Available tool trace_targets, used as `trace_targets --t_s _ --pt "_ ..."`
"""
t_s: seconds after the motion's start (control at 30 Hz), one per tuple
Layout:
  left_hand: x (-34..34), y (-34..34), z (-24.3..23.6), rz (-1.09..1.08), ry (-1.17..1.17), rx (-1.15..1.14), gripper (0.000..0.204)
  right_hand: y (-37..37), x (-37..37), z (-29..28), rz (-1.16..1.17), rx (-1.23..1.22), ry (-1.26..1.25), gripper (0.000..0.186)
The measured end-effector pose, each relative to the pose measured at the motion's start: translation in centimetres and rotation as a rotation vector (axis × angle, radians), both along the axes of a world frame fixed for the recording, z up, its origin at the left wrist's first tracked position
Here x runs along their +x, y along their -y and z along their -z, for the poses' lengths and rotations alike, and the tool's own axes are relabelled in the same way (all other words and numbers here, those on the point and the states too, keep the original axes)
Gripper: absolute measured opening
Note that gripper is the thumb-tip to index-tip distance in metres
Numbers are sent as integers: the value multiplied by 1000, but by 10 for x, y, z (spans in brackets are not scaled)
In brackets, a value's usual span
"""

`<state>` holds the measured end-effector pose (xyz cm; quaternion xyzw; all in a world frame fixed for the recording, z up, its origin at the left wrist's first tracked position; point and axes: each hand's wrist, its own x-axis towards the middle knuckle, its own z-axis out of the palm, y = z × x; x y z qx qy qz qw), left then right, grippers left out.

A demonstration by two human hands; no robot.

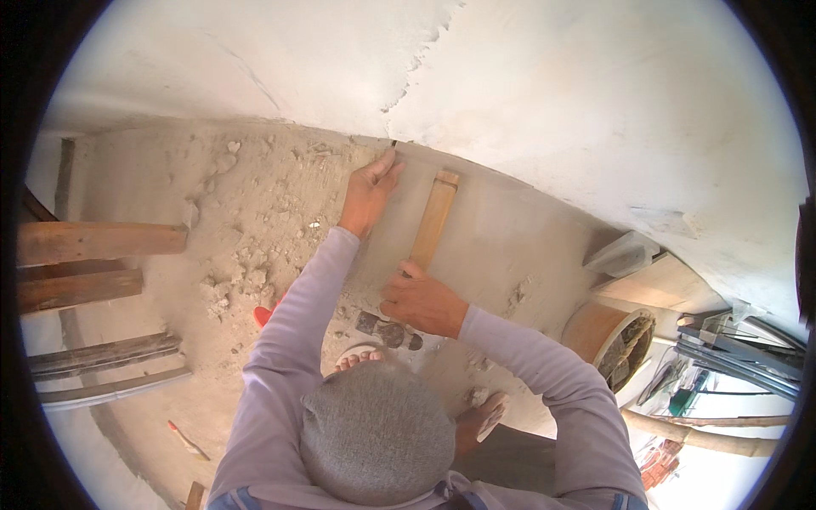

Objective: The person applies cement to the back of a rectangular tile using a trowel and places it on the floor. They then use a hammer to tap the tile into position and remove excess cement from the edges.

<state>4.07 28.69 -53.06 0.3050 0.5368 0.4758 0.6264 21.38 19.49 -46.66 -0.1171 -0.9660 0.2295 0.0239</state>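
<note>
My left hand point(371, 195) is closed at the foot of the white wall, pinching a thin dark rod point(393, 145). Most of the rod is hidden by the fingers, and its visible tip is at the wall's base, below a jagged crack. Nearer to me, my right hand point(425, 302) is wrapped around a hammer point(434, 221) close to its head. The flat wooden handle, banded near its end, points away toward the wall. Its dark metal head shows just below my fingers, low over the dusty floor.
Broken plaster point(246, 276) litters the floor left of my arm. Wooden beams point(102, 245) jut in from the left. A red-handled tool point(187, 442) lies lower left. On the right are a round container point(608, 340), metal bars point(739, 361) and a pole point(705, 436).
</note>
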Motion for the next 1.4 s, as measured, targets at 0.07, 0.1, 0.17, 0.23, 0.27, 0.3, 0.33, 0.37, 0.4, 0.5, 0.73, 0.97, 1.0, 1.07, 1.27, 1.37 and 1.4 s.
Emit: trace_targets --t_s 0.07,0.1,0.17,0.23,0.27,0.3,0.33,0.37,0.4,0.5,0.73,0.97,1.0,1.07,1.27,1.37,1.4 --pt "-1 -1 1 2 16 1 49 -3 -1 1 1 6 19 3" --pt "-1 -1 0 2 23 -1 49 -5 -2 1 -5 14 45 4" --pt "-2 -3 -2 28 1 -16 49 -5 -2 2 -20 23 82 5" --pt "-5 -3 1 30 -14 8 48 -5 -3 3 -40 29 98 5" --pt "-4 -1 10 19 -16 39 48 -6 -2 5 -43 36 85 5" --pt "-4 0 15 8 -22 67 47 -6 -2 6 -47 41 69 5" --pt "-4 1 19 -1 -17 80 47 -7 -2 7 -50 45 52 5" --pt "-3 1 24 -11 -13 94 47 -7 -1 8 -45 30 50 5" --pt "-1 1 23 -17 -5 104 47 -7 0 8 -37 12 52 5" --pt "-1 2 19 -24 4 75 47 -8 0 6 -40 -18 51 5" --pt "-1 1 17 -34 -13 89 47 -11 1 2 -26 -6 106 4" --pt "22 4 11 -283 -95 115 50 -4 17 -21 -10 44 153 7" --pt "27 3 5 -341 -96 74 51 -4 19 -29 -19 33 181 7" --pt "32 0 -8 -412 -59 57 50 -5 22 -43 -36 30 236 7" --pt "38 -5 -18 -485 -187 144 40 -1 29 -56 -51 60 301 10" --pt "41 -4 -18 -479 -328 177 39 0 34 -57 -19 23 275 9" --pt "40 -5 -20 -474 -382 177 39 -1 34 -57 -1 11 229 8"
